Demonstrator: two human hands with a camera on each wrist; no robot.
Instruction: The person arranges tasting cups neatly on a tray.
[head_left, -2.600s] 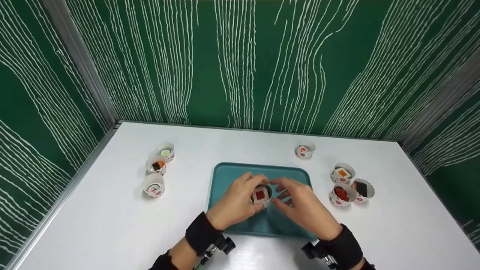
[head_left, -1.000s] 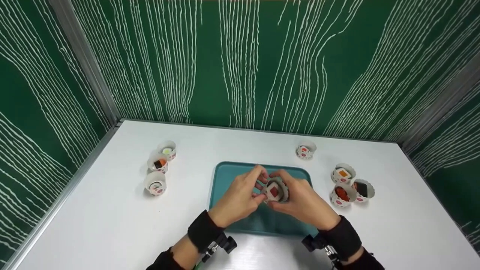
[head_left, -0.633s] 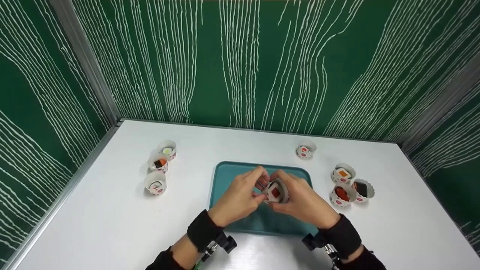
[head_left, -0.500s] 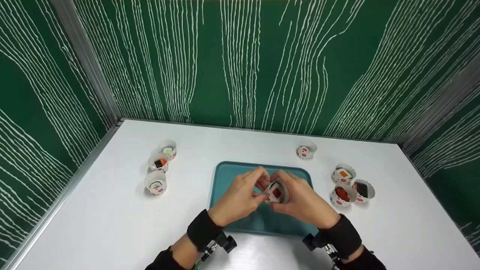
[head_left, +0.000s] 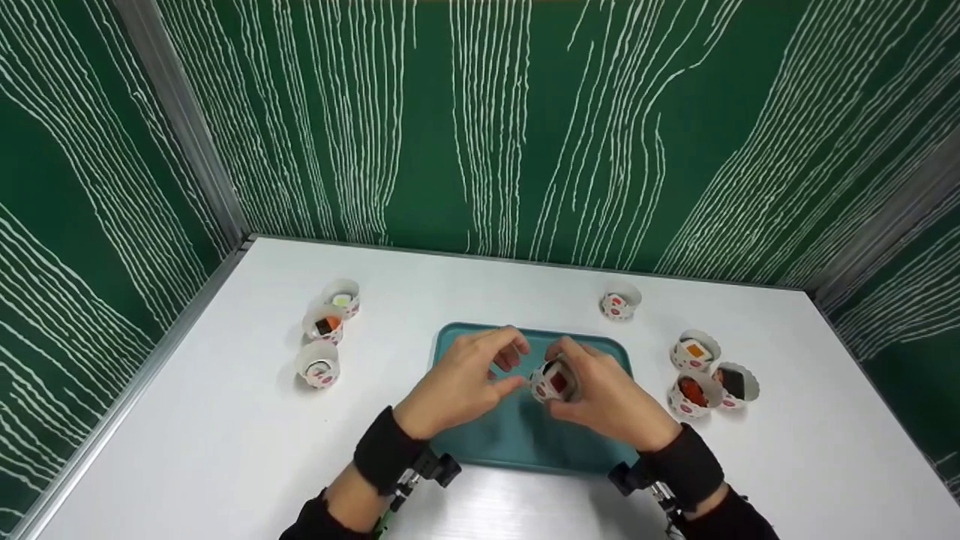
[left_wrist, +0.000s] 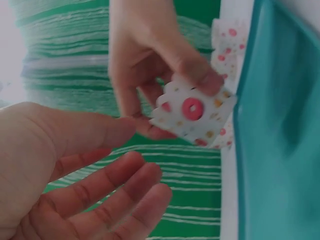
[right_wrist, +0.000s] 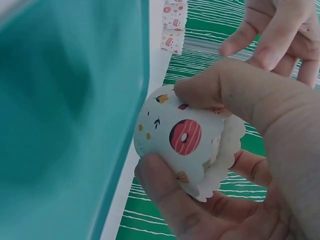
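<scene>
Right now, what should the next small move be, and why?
Probably carry the cup rightward: the right hand alone grips it, the left hand is open and apart from it, and three more cups cluster right of the tray.

Left hand (head_left: 459,377) drawn back from the paper cup (right_wrist: 167,127) — now apart, right hand (head_left: 609,396) holding it alone

Lab-like workspace; green white-lined panels (head_left: 427,112); metal corner posts (head_left: 186,120); white tabletop (head_left: 247,450)

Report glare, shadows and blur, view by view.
Head view: glare on the white table near the bottom edge, shadows on the teal tray; left wrist view: washed-out upper left corner, right hand soft; right wrist view: paper cup fairly crisp, tray shadowed.
</scene>
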